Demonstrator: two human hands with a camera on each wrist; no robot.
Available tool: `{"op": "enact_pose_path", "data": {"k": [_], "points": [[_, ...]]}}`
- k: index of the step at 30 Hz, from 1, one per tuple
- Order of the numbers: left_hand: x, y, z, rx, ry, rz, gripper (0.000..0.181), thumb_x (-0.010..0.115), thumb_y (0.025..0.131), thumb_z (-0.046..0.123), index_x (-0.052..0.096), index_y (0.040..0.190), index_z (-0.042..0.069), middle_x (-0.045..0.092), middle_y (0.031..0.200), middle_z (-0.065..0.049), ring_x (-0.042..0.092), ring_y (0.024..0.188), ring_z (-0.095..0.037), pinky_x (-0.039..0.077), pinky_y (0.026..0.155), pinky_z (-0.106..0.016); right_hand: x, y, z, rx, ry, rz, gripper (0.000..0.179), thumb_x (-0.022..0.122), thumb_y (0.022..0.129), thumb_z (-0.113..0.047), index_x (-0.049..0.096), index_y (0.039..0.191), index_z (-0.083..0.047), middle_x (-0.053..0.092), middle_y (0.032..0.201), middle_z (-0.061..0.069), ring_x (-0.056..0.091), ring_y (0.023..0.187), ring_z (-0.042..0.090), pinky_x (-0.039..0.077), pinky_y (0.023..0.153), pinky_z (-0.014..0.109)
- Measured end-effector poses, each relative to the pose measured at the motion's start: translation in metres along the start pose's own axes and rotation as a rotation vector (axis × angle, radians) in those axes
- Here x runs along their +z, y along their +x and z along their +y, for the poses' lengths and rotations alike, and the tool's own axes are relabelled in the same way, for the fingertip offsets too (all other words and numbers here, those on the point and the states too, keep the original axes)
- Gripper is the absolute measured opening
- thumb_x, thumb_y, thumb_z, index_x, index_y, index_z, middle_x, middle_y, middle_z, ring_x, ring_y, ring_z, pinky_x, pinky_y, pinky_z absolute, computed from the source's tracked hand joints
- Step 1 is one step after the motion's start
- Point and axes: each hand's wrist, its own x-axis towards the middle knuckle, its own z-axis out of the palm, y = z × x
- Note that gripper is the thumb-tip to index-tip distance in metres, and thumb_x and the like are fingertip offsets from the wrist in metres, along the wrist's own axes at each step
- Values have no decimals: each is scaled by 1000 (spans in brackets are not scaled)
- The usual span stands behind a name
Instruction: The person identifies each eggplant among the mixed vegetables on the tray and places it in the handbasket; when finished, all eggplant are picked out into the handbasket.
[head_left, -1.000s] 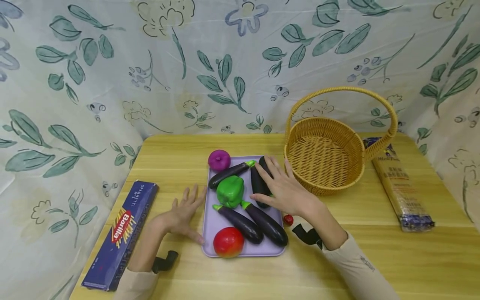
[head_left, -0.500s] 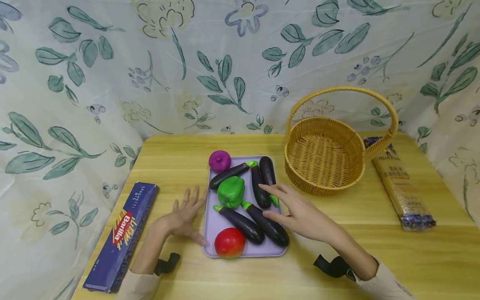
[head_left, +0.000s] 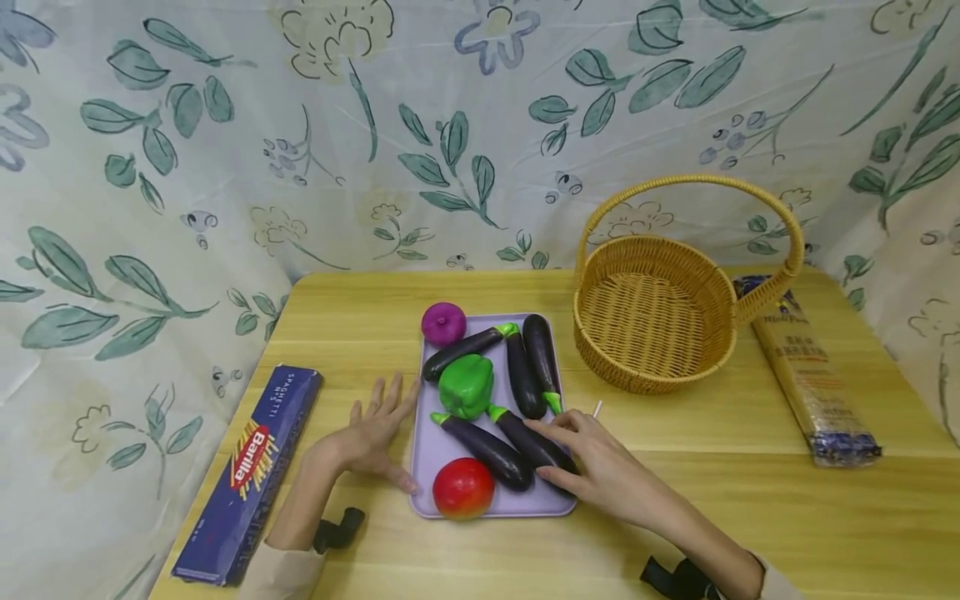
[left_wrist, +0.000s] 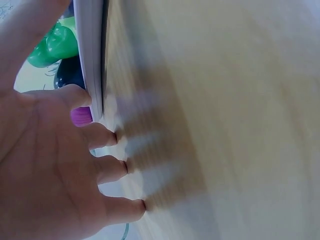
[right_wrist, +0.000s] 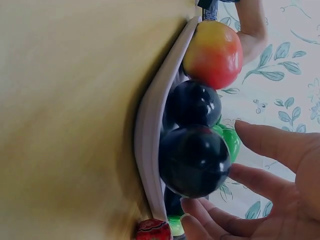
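Note:
A lilac tray (head_left: 422, 450) holds several eggplants, a green bell pepper (head_left: 466, 386) and a red mango-like fruit (head_left: 463, 488). My left hand (head_left: 372, 442) lies at the tray's left edge, fingers spread and fingertips at the tabletop. In the left wrist view the tray's side wall (left_wrist: 90, 55) is by that hand's thumb and index finger. Over the front right corner, my right hand (head_left: 600, 467) reaches around the thick end of an eggplant (head_left: 528, 440). The right wrist view shows that eggplant (right_wrist: 195, 161) between spread thumb and fingers; firm contact cannot be made out.
A purple onion-like vegetable (head_left: 443, 323) sits at the tray's back left corner. Behind to the right stands a wicker basket (head_left: 637, 379) with a tall handle. A blue spaghetti box (head_left: 247, 479) lies left, a pasta bag (head_left: 813, 379) right. A red-wrapped lollipop (right_wrist: 153, 229) is beside the tray.
My right hand has drawn back from the upright eggplants at the tray's back right, down to the eggplant at the front right. The left hand has stayed in place.

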Motion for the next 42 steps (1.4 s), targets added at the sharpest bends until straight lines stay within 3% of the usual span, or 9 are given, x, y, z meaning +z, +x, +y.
{"op": "enact_pose_path", "data": {"k": [11, 18, 27, 30, 34, 37, 42], "points": [[1, 0, 1, -16, 3, -5, 149, 94, 64, 53, -6, 167, 15, -17, 170, -26, -17, 156, -51, -5, 121, -77, 7, 1, 4, -40, 10, -18, 57, 76, 95, -28, 59, 148, -21, 63, 122, 4, 57, 105, 15, 50, 83, 31], [1, 1, 2, -28, 20, -12, 149, 94, 64, 53, -7, 167, 14, -18, 171, -25, -17, 157, -51, -3, 121, -77, 14, 1, 1, -16, -34, -8, 58, 77, 93, -20, 59, 148, -16, 66, 116, 5, 59, 100, 14, 53, 81, 32], [6, 4, -9, 28, -52, 3, 153, 90, 58, 67, -8, 167, 22, -19, 171, -25, -21, 156, -52, -10, 117, -80, 19, 5, -2, 16, -79, 30, 57, 79, 89, -19, 63, 144, -17, 67, 108, 2, 58, 94, 12, 52, 78, 32], [8, 8, -14, 1, -25, -4, 155, 90, 56, 67, -10, 167, 25, -22, 171, -20, -24, 157, -47, -10, 120, -77, 18, 6, -2, 18, -76, 23, 57, 79, 89, -19, 63, 144, -17, 68, 110, 3, 60, 96, 13, 54, 80, 35], [4, 5, -6, -28, 1, -17, 152, 94, 62, 57, -9, 167, 18, -21, 171, -21, -22, 157, -48, -7, 122, -76, 16, 7, 0, 18, -65, 9, 58, 79, 89, -20, 63, 145, -19, 69, 113, 3, 63, 101, 16, 56, 86, 41], [-1, 0, 2, -23, 3, -14, 148, 94, 65, 52, -6, 167, 13, -18, 170, -27, -18, 156, -52, -5, 121, -78, 14, 6, 1, 13, -33, -12, 57, 79, 90, -21, 63, 145, -20, 68, 111, 0, 60, 97, 12, 54, 81, 34], [-1, 0, 1, -14, -17, -13, 148, 94, 65, 53, -6, 167, 14, -18, 170, -26, -19, 156, -52, -6, 121, -78, 5, 5, 2, 10, 39, -54, 55, 77, 91, -21, 63, 144, -20, 66, 107, -4, 53, 89, 8, 42, 73, 22]]}}
